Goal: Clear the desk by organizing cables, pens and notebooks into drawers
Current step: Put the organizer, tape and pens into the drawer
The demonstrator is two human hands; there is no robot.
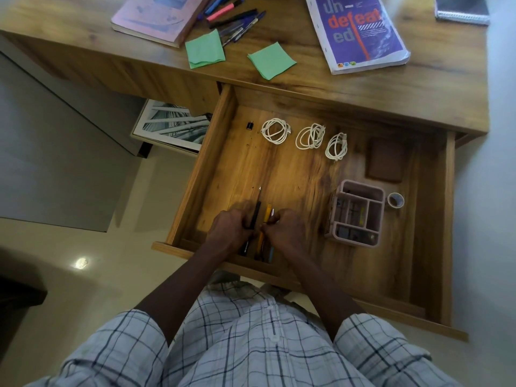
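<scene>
— Where are the pens?

— A few pens [261,233] lie in the open drawer [215,152] near its front edge. The left hand [230,229] is closed around a black pen [255,215]; the right hand [284,227] pinches a yellow one [267,213].

— And the cables?

— Three coiled white cables [310,136] sit in a row at the drawer's back, a pink organizer tray [356,213] to the right.

— The tabletop [363,88]?

— More pens [234,19], green sticky notes [205,50], a purple book [356,32] and a pink notebook [157,16].
</scene>
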